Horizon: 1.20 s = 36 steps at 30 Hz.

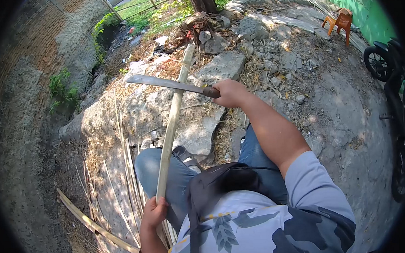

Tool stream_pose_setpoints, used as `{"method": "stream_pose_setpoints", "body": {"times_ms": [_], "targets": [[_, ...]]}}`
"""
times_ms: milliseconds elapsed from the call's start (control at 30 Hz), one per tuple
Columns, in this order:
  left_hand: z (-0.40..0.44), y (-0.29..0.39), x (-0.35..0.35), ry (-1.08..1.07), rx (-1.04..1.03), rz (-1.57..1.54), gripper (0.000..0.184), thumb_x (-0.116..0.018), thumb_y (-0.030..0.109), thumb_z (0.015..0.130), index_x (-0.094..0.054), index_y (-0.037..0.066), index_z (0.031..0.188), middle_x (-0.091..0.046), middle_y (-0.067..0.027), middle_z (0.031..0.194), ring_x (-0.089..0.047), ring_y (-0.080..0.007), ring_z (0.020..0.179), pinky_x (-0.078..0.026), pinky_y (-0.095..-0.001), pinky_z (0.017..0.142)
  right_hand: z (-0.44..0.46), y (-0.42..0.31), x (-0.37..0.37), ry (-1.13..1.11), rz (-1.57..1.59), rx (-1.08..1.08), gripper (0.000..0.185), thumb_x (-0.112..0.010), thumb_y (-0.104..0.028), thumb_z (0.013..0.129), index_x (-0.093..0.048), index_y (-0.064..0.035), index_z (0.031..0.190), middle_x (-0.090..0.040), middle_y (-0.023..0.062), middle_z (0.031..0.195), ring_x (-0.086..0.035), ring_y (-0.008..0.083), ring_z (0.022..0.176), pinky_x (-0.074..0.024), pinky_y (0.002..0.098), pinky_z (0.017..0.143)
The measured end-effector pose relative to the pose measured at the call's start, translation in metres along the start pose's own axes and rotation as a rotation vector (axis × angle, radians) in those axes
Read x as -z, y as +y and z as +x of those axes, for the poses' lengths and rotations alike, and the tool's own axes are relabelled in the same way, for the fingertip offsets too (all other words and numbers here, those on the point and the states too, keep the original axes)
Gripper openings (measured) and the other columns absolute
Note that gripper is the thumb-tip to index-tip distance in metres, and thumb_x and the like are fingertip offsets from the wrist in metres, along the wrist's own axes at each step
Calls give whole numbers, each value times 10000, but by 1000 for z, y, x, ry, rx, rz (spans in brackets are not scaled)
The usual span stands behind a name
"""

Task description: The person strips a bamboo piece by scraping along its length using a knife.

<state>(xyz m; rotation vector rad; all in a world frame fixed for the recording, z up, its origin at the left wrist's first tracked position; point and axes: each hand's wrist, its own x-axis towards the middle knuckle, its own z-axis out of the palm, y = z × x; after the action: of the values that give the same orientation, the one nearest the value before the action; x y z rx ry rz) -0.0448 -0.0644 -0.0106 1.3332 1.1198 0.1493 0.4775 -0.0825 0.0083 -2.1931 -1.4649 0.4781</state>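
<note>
A long pale strip of split bamboo slants up and away from my left hand, whose fingers are wrapped round its lower end beside my left knee. My right hand grips the dark handle of a machete. Its long curved blade points left and crosses over the upper part of the strip, touching or very close to it; which one I cannot tell. The strip's far end reaches up toward the rubble near a tree.
Several thin strips lie on the ground at my left, near a thicker bamboo piece. Ahead are a stone slab and a tree trunk. An orange chair and a motorcycle stand right; a brick wall runs left.
</note>
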Motion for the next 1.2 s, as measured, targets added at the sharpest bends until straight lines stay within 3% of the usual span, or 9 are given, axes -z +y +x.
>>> {"method": "stream_pose_setpoints", "body": {"times_ms": [167, 433, 533, 600, 700, 833, 933, 1067, 1200], "targets": [[-2, 0, 5, -29, 57, -44, 367, -602, 392, 1095, -603, 65, 929, -509, 0, 600, -476, -109, 493, -383, -287, 454, -12, -27, -6, -55, -159, 182, 232, -731, -248, 776, -753, -159, 988, -755, 118, 952, -737, 347, 958, -583, 499, 858], [-4, 4, 2, -18, 53, -15, 373, -607, 400, 1094, -602, 66, 928, -498, 8, 604, -469, -105, 492, -377, -282, 460, -21, -70, -39, -178, -354, 695, 176, -744, -237, 746, -755, -178, 912, -747, 84, 878, -738, 335, 901, -572, 493, 814], [-6, 6, -2, 35, 68, 21, 371, -615, 403, 1090, -604, 70, 927, -503, 11, 616, -464, -102, 494, -374, -282, 463, -7, -35, -33, 4, -250, 604, 139, -745, -241, 741, -701, -162, 848, -706, 89, 772, -708, 333, 825, -538, 472, 819], [-7, -1, -4, 49, 9, 8, 367, -619, 402, 1088, -605, 73, 927, -507, 13, 624, -464, -100, 497, -373, -282, 464, 9, -9, -17, 63, -162, 238, 187, -752, -267, 776, -718, -135, 905, -722, 129, 818, -715, 352, 864, -549, 487, 791], [-3, 1, -5, 38, -18, 27, 373, -621, 409, 1087, -603, 71, 928, -503, 13, 625, -460, -99, 497, -368, -282, 464, 11, 10, -3, 49, 217, -62, 250, -724, -284, 821, -750, -138, 1023, -755, 144, 974, -732, 357, 972, -569, 490, 887], [-1, 1, 2, -43, -2, -56, 380, -607, 408, 1093, -595, 63, 932, -480, 11, 613, -439, -100, 489, -356, -284, 459, -2, -6, -3, 118, 49, 23, 268, -731, -297, 820, -758, -131, 1028, -754, 151, 1017, -726, 368, 1003, -571, 501, 876], [-2, -1, 2, -25, 25, -78, 381, -590, 397, 1104, -586, 57, 929, -457, 9, 600, -413, -104, 475, -346, -287, 453, -5, -15, -11, -19, -31, 118, 248, -734, -294, 813, -758, -136, 1003, -755, 143, 996, -729, 363, 981, -575, 502, 870], [-6, 8, -5, 26, 39, -69, 368, -572, 370, 1114, -581, 54, 924, -457, 6, 592, -408, -105, 465, -349, -289, 448, -13, -44, -29, -87, -211, 415, 165, -748, -272, 774, -711, -143, 871, -726, 114, 824, -721, 367, 858, -561, 509, 773], [-5, 3, -1, 13, 45, -42, 356, -568, 362, 1115, -583, 59, 928, -483, 3, 606, -435, -106, 480, -361, -284, 454, -17, -60, -44, -116, -271, 609, 118, -742, -220, 725, -706, -177, 829, -712, 75, 780, -710, 336, 830, -542, 462, 832]]}}
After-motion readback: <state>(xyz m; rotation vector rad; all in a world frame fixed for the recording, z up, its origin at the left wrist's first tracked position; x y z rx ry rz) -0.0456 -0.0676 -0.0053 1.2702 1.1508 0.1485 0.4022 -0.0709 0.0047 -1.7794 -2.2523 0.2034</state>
